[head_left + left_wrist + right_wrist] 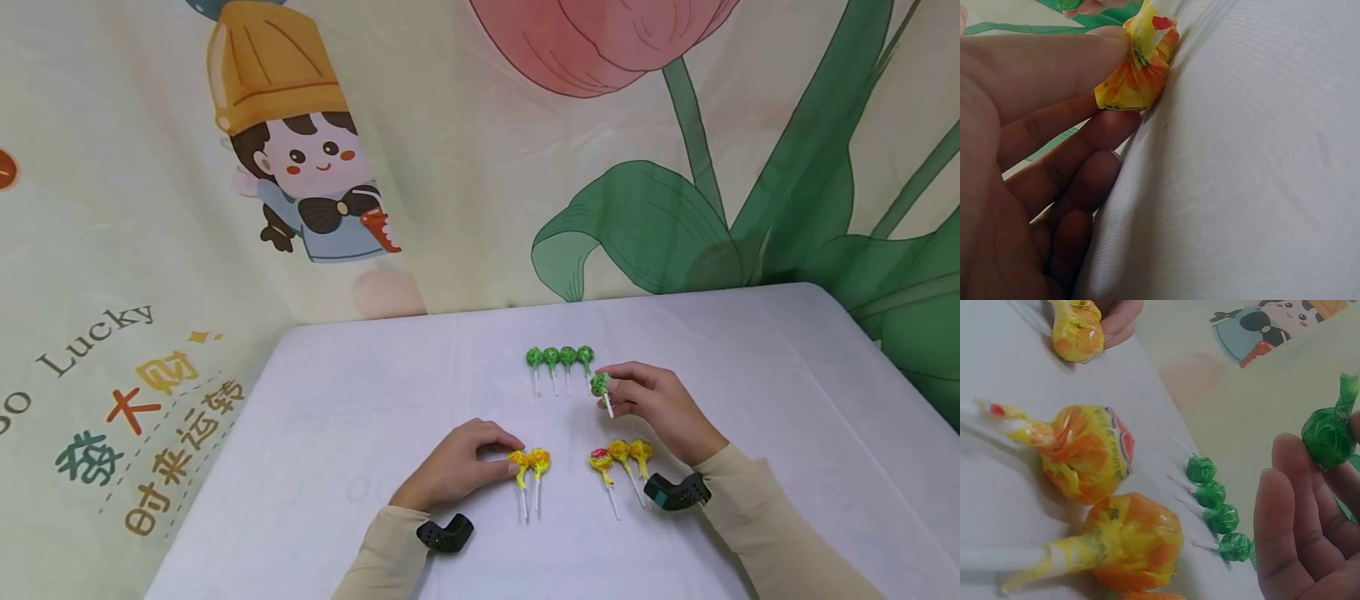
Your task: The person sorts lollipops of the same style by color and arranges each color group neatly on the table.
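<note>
My right hand [660, 408] pinches a green-wrapped lollipop [600, 383] above the table, its white stick slanting down; in the right wrist view the green wrapper [1329, 440] sits at the fingertips. Just left of it, several green lollipops [567, 356] lie side by side in a row. Nearer the front, my left hand [465, 467] holds a yellow lollipop [518, 460] between thumb and fingers, low against the tabletop. A second yellow lollipop [539, 460] lies right beside that one. The left wrist view shows the thumb against the yellow-orange wrapper [1135, 72].
Three yellow lollipops [619, 451] lie below my right hand, near its wrist; the leftmost shows a red-and-white top. A white cloth covers the table [337, 392]. Behind it hangs a printed backdrop [465, 208] with a cartoon figure and a flower.
</note>
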`<state>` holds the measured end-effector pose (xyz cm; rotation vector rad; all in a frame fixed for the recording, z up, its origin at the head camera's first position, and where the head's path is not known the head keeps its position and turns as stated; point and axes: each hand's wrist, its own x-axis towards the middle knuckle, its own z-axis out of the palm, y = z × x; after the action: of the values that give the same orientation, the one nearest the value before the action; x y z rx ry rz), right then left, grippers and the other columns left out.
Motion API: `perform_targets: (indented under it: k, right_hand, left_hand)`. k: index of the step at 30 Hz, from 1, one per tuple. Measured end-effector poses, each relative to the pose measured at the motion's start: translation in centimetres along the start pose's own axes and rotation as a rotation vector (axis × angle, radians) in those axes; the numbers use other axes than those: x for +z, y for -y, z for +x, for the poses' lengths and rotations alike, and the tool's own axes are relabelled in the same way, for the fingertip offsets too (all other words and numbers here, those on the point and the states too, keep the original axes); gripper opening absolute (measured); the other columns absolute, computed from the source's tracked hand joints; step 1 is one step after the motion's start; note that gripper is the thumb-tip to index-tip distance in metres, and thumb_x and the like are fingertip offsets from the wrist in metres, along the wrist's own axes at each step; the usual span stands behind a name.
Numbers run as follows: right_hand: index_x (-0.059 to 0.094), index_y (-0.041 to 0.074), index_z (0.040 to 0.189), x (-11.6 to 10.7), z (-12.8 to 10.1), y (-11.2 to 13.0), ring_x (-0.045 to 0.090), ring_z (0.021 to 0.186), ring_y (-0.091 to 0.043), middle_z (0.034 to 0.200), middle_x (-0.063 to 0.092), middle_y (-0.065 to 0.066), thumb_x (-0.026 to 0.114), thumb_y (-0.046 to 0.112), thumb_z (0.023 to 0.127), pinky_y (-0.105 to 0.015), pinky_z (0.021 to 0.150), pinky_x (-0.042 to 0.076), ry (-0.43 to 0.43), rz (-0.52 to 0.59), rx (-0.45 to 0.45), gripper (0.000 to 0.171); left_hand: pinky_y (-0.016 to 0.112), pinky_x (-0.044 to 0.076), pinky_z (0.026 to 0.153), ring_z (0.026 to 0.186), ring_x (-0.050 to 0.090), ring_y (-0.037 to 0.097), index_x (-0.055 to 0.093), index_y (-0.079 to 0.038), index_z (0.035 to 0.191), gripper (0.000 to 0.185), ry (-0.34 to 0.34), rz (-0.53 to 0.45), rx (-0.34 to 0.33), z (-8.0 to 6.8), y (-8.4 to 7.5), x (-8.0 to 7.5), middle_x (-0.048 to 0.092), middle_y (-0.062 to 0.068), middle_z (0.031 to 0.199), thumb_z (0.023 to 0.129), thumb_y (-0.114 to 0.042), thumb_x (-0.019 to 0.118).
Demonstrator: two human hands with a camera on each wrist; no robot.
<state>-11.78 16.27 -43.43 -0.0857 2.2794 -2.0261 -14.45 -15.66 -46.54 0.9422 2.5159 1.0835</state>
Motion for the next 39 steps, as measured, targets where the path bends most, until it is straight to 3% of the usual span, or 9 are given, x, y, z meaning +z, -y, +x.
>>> perform_targets:
  k: [6,14,23,29,39]
  right_hand:
    - [0.059,-0.002,0.133,-0.3,0.6,-0.3,0.064,0.100,-0.040,0.114,0.061,-0.020,0.055,0.015,0.103,-0.035,0.087,0.056,0.032,-0.035,-0.030,0.035]
    - [0.057,0.000,0.135,-1.6,1.4,-0.6,0.065,0.106,-0.041,0.132,0.056,-0.017,0.062,0.027,0.101,-0.036,0.090,0.055,0.092,-0.044,-0.073,0.044]
    - [0.054,0.006,0.139,-2.9,2.6,-0.2,0.063,0.109,-0.036,0.133,0.052,-0.017,0.060,0.017,0.102,-0.039,0.091,0.055,0.076,-0.028,-0.099,0.039]
    - [0.053,0.001,0.139,-3.3,3.4,-0.5,0.061,0.111,-0.029,0.138,0.048,-0.017,0.053,0.011,0.104,-0.033,0.090,0.054,0.082,0.041,-0.074,0.036]
    - [0.050,-0.004,0.138,-3.2,4.6,0.3,0.059,0.113,-0.029,0.139,0.047,-0.021,0.051,0.015,0.105,-0.034,0.093,0.053,0.096,0.090,-0.063,0.038]
  left_hand:
    - [0.033,0.046,0.092,0.102,0.057,0.008,0.074,-0.029,0.114,0.024,-0.005,-0.005,0.025,-0.1,-0.1,-0.1,0.065,-0.020,0.106,0.090,-0.035,0.076]
    - [0.033,0.046,0.092,0.102,0.057,0.008,0.074,-0.028,0.114,0.024,0.001,-0.009,0.019,0.0,-0.1,0.0,0.066,-0.021,0.106,0.091,-0.033,0.075]
    - [0.032,0.045,0.092,0.101,0.056,0.007,0.073,-0.031,0.113,0.023,-0.001,-0.005,0.007,-0.1,-0.2,0.2,0.065,-0.021,0.105,0.090,-0.034,0.075]
    - [0.032,0.046,0.092,0.102,0.056,0.006,0.073,-0.031,0.113,0.023,-0.012,-0.006,0.022,-0.5,0.0,0.8,0.065,-0.020,0.106,0.091,-0.035,0.075]
    - [0.030,0.046,0.091,0.102,0.057,0.006,0.073,-0.030,0.114,0.023,-0.024,0.022,0.045,-0.7,0.4,0.1,0.065,-0.020,0.107,0.091,-0.035,0.075]
